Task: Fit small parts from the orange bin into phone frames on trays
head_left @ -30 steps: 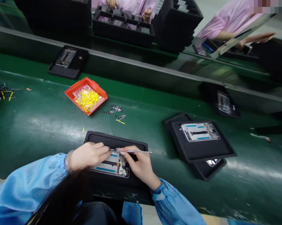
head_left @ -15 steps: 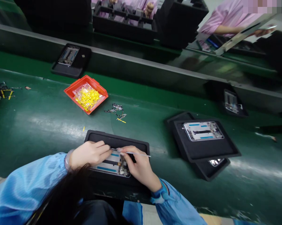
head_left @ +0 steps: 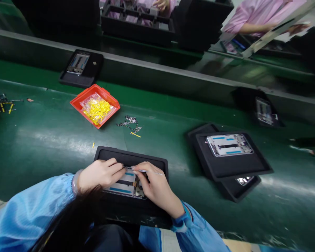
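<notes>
the green surface [head_left: 49, 147] spans the frame. at lower centre, a black tray [head_left: 147, 158] lies on it, presumably to cushion the work. farther up and to the left, a red bin [head_left: 79, 101] stands seemingly within reach. the opened phone body [head_left: 122, 186] lies in the tray between two close-set hands. the left hand [head_left: 102, 174] bunches its fingers at the upper edge; whether they grip anything cannot be told. the right hand [head_left: 157, 189] pinches a thin metal tool [head_left: 144, 171], likely for fine control. yellow pieces [head_left: 97, 110] lie heaped in the bin.
</notes>
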### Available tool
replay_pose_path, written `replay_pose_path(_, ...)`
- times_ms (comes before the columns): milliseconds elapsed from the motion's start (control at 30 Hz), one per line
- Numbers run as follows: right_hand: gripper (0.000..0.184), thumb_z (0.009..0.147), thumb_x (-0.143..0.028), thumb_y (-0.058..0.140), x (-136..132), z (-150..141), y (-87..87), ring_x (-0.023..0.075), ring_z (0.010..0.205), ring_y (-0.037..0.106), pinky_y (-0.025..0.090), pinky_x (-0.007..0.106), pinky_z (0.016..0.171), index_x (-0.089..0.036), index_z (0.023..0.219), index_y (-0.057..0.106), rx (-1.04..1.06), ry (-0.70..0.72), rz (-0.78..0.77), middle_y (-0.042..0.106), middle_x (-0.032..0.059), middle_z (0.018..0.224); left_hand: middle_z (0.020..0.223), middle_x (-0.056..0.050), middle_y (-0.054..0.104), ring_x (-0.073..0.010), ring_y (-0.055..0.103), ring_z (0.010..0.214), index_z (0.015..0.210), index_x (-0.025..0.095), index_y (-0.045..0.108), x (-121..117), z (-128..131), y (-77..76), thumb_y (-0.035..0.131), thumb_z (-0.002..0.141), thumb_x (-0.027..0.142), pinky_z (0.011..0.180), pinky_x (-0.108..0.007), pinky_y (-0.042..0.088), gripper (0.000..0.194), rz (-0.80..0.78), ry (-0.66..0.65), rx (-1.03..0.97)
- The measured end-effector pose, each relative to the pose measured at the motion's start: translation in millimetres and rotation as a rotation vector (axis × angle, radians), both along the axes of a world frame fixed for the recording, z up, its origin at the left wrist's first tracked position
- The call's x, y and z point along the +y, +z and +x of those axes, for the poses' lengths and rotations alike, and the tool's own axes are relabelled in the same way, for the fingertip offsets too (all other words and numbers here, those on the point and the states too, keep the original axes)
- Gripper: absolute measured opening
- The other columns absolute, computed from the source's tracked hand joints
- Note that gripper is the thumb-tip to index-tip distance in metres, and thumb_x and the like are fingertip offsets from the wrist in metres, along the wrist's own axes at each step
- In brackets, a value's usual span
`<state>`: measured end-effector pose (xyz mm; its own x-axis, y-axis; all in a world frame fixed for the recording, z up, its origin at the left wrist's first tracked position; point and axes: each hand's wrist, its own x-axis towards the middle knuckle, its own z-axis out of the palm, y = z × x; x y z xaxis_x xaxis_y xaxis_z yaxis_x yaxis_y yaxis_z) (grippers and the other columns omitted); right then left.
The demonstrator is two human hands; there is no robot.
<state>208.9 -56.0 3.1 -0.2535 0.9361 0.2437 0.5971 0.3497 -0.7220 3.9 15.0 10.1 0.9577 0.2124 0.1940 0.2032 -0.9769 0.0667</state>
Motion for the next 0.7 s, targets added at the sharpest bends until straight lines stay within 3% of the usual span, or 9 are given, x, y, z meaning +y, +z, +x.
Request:
replay_pose_path(567, 0.010, 0.093, -0.016, 0.044, 2.2, -0.8, 2.4, 0.0193, 0.074, 0.064, 0.054, 0.032, 0.066, -0.021, 0.093, 0.052, 0.061, 0.007, 0.000, 0.066, 0.0059, 0.080, 0.080, -0.002, 0.062, -0.0141, 0.055, 0.069, 0.100, 0.013, 0.057, 0.3, 3.0, 1.7, 0.034, 0.096, 0.011, 0.045, -0.024, 0.039, 0.023, -0.020, 0.029, -0.064)
replay_pose_path(700, 0.011, 0.092, -0.015, 0.046, -1.4, 4.6, 2.2, 0.0186, 0.079, 0.064, 0.054, 0.032, 0.069, -0.023, 0.097, 0.051, 0.254, -0.133, 0.071, 0.064, 0.0056, 0.084, 0.080, -0.002, 0.061, -0.0142, 0.053, 0.066, 0.102, 0.012, 0.056, 1.2, 4.6, -0.6, 0.036, 0.096, 0.011, 0.053, -0.025, 0.042, 0.021, -0.044, 0.037, -0.038)
